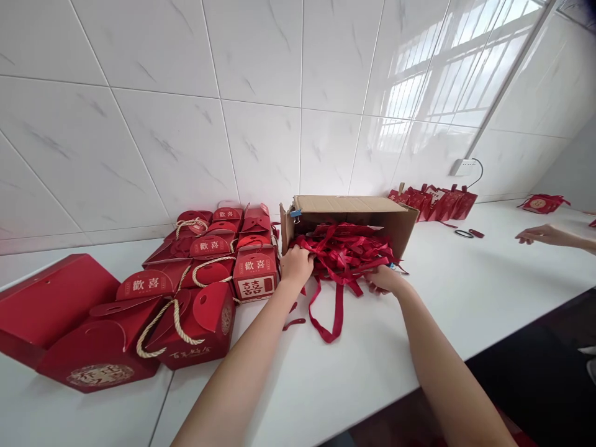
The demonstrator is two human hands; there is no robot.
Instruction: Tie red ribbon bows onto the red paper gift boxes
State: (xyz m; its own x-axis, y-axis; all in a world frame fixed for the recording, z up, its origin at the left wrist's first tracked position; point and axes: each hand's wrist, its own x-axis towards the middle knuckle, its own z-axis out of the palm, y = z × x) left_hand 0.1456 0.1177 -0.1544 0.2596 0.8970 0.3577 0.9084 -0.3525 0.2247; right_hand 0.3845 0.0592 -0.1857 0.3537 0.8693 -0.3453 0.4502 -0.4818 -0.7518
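Note:
A cardboard box [354, 203] lies on its side against the wall, its opening facing me. A tangled heap of dark red ribbons [347, 251] fills it and spills over the front, with one loop hanging onto the table. My left hand [297, 264] is at the left side of the opening, its fingers curled into the ribbons. At the lower right corner of the opening, my right hand [384, 279] has its fingers bent around the edge of the heap; its fingertips are partly hidden. A blue binder clip [295, 215] grips the box's upper left edge.
Red gift boxes with rope handles [190, 323] crowd the white table [354, 379] on the left. Several small red bags [440, 202] stand behind right, near a black ring [464, 234]. Another person's hand [540, 234] reaches in from the right. A red box [542, 203] sits beyond.

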